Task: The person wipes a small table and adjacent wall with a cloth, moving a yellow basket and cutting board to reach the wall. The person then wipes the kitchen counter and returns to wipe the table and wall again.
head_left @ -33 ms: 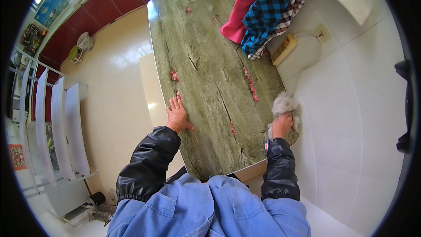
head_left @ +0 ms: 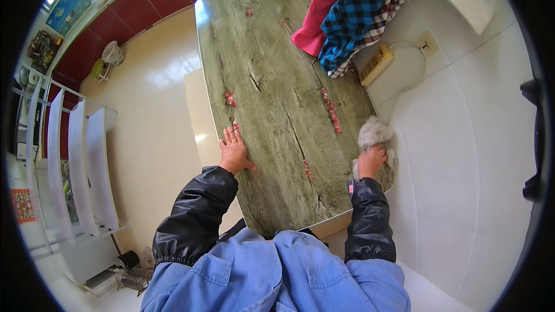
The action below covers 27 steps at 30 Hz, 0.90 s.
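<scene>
Cloths (head_left: 350,20) and a power strip (head_left: 376,65) crowd the table (head_left: 272,92).

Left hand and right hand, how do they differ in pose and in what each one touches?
The left hand lies with its fingers spread, while the right hand has its fingers bent and closer together. The left hand rests directly on the table near its left edge; the right hand is on a fluffy grey cloth near the right edge. Both hands are bare and come out of shiny black sleeves.
</scene>
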Motion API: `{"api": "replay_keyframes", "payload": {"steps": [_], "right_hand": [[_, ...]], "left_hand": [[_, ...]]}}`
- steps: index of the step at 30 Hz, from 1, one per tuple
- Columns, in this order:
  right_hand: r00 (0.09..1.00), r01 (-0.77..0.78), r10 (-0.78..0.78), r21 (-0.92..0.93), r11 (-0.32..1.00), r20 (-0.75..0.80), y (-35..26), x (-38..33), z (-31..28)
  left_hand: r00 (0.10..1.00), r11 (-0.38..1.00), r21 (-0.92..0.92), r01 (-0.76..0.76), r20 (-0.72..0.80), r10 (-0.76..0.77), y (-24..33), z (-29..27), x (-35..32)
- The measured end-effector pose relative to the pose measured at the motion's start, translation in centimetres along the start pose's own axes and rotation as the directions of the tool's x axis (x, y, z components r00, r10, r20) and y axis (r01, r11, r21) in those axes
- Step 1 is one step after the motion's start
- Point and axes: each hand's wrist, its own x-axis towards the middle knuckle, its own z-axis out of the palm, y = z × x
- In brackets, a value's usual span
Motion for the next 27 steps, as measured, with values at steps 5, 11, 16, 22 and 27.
{"api": "replay_keyframes", "payload": {"steps": [5,11,16,22,27], "right_hand": [[0.98,0.182,-0.176,0.06,0.981,-0.094,-6.6,5.3,1.1],[0.814,0.581,-0.529,0.331,0.744,-0.24,-20.4,3.7,-0.9],[0.736,0.648,-0.664,0.421,0.635,-0.131,-22.6,-2.0,-2.1],[0.813,0.582,-0.534,0.303,0.754,-0.231,-8.4,-0.1,-1.6],[0.943,0.322,-0.297,0.19,0.927,-0.147,2.4,-4.3,-3.3]], "left_hand": [[1.0,1.0,-0.008,0.012,0.027,-0.012,0.1,-0.1,0.3],[1.0,0.999,-0.021,0.027,0.012,-0.026,0.1,0.0,0.6],[1.0,1.0,0.018,0.023,0.014,-0.023,0.1,0.3,0.7],[0.999,1.0,-0.015,0.012,-0.032,-0.013,-0.2,0.9,0.5],[0.999,1.0,-0.022,0.006,-0.05,-0.007,-0.6,1.3,0.6]]}}
